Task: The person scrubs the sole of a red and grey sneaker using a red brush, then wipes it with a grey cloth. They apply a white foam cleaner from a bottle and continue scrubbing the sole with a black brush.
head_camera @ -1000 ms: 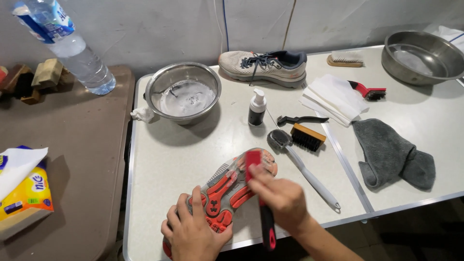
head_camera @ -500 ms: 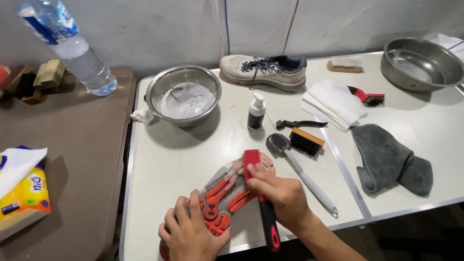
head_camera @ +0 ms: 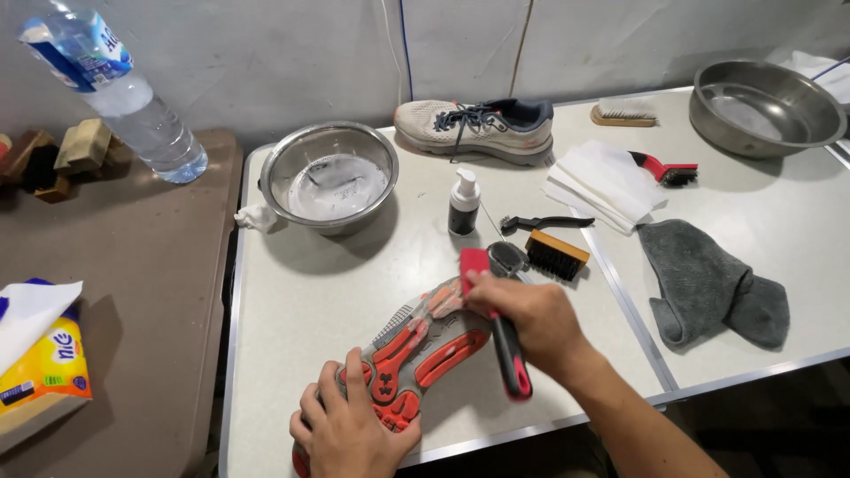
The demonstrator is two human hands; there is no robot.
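Right hand (head_camera: 529,320) fingers curled tight around a red-and-black brush (head_camera: 496,326); red head pressed on the toe end of the upturned shoe sole (head_camera: 416,350), handle pointing back toward the table's near edge. Left hand (head_camera: 354,432) fingers spread and bent over the heel end, pinning the shoe down. Sole is grey with red tread pads, lying diagonally near the front of the white folding table (head_camera: 292,292).

Just beyond the right hand: wooden black-bristle brush (head_camera: 556,255), small black brush (head_camera: 542,223), spray bottle (head_camera: 464,203). Farther back, steel bowl with cloudy water (head_camera: 328,175), the matching sneaker upright (head_camera: 476,129). Right side: grey cloth (head_camera: 708,285), white cloths (head_camera: 602,181).
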